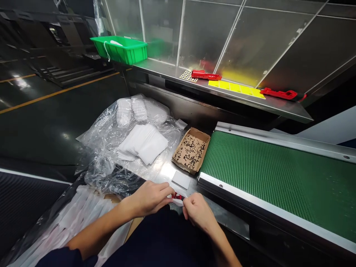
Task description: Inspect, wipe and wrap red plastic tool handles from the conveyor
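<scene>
Near the table's front edge, my left hand (152, 197) pinches the left side of a small white wrapper (178, 202) with something red showing inside it. My right hand (197, 209) is closed on the wrapper's right side, its fingers curled. Just beyond the hands a flat light-grey pad (181, 180) lies on the metal table. A cardboard tray (207, 145) holding several small black pieces stands behind the pad. To its left, a fanned stack of white sheets (148, 142) rests on clear plastic.
A green conveyor belt (267, 172) runs off to the right. On the raised metal shelf (167, 74) are a green bin (130, 53), red tools (204, 75) and a yellow strip (236, 89). White wrapped items (72, 222) lie at the lower left.
</scene>
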A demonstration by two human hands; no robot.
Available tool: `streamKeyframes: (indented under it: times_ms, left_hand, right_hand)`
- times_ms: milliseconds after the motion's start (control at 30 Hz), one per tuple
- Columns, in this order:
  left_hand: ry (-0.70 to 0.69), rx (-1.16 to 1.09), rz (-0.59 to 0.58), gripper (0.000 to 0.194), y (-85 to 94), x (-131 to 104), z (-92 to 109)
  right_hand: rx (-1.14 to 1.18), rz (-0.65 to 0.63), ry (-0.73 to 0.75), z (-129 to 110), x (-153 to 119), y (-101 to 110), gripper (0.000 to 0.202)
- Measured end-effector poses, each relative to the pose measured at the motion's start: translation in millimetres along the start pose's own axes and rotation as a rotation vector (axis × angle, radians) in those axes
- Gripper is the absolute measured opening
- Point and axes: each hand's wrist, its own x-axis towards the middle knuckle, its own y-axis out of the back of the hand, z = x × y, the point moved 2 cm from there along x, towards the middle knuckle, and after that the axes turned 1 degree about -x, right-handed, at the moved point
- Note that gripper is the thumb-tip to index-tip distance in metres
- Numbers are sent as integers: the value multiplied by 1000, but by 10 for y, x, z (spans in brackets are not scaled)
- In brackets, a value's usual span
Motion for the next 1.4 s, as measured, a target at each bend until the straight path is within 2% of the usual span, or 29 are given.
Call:
streamKeyframes:
  times_ms: [33,100,167,233,300,367,500,633,667,733,833,900,967,1033,1100,1200,1300,1400]
  left_hand:
    - [110,-126,-1,27,-9,-1,-65]
    - [397,-512,-43,45,-106,-12,-221]
    - [652,-890,-132,72,-294,-48,-346]
    - [812,-1199,-196,90,-518,-112,-401]
    - [893,-1432,-135,97,-717,-194,-394]
    - [942,-1608,16,98,-864,-280,-341]
    - [933,-1645,283,84,-984,-441,-183]
    - [871,-1564,516,75,-1026,-662,-3]
    - [860,-1529,576,77,-1050,-733,51]
    - [851,-1460,658,81,-1129,-885,182]
    - [867,-1364,628,76,-1328,-1107,432]
    - [892,-1308,570,70,-1500,-1259,617]
    - [933,-1270,543,68,-1682,-1436,801]
    - [990,-1245,567,66,-1851,-1644,975]
    - [1048,-1225,611,63,-1988,-1867,1138]
    - [1106,-1251,694,64,-2116,-2165,1349]
    - [1121,-1310,756,71,-2137,-2358,1493]
    - [1103,-1362,759,72,-2081,-2458,1561]
  right_hand:
    - [-15,9,15,-14,-7,-18,44]
    - [-86,53,67,-40,-26,-76,42]
    - [-222,110,145,-56,-50,-165,41]
    - [-382,146,217,-47,-70,-284,39]
    - [-502,144,275,-9,-82,-419,34]
    - [-561,117,312,54,-88,-552,30]
    - [-530,-35,323,242,-128,-779,28]
    - [-481,-213,372,483,-265,-862,28]
    - [-412,-239,373,550,-302,-852,28]
    - [-125,-248,321,694,-367,-811,29]
    - [422,-174,163,941,-458,-783,48]
    - [643,-84,43,1122,-543,-842,53]
    - [765,7,-77,1293,-661,-973,52]
    - [819,43,-148,1424,-804,-1158,53]
    - [830,22,-170,1504,-958,-1359,53]
    - [829,-2,-189,1568,-1184,-1589,53]
    - [768,11,-164,1604,-1373,-1663,59]
    - [713,-35,-43,1612,-1498,-1640,73]
